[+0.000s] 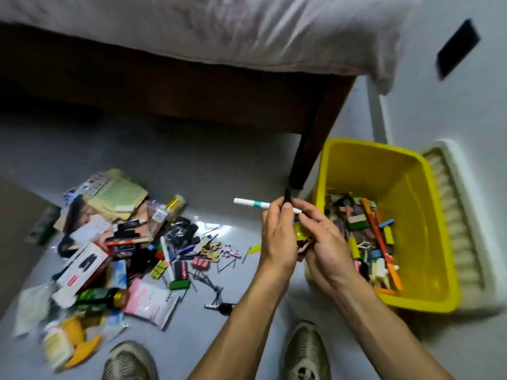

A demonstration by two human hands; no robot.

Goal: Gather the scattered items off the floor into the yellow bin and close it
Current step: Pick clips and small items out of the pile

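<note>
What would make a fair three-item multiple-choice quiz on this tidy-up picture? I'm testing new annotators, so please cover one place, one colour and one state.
1. Where does the yellow bin stand?
A. To the right of the hands, by the wall
B. On the bed
C. Left of the scattered pile

2. What colour is the band on the white marker?
A. Red
B. Teal
C. Black

3. What state is the bin in?
A. Closed with a lid
B. Open and bare inside
C. Open, with items already inside

Answers:
1 A: the bin sits on the floor to the right of the left hand and right hand, next to the wall.
2 B: a teal band rings the marker.
3 C: no lid covers it, and colourful items lie in its bottom.
</note>
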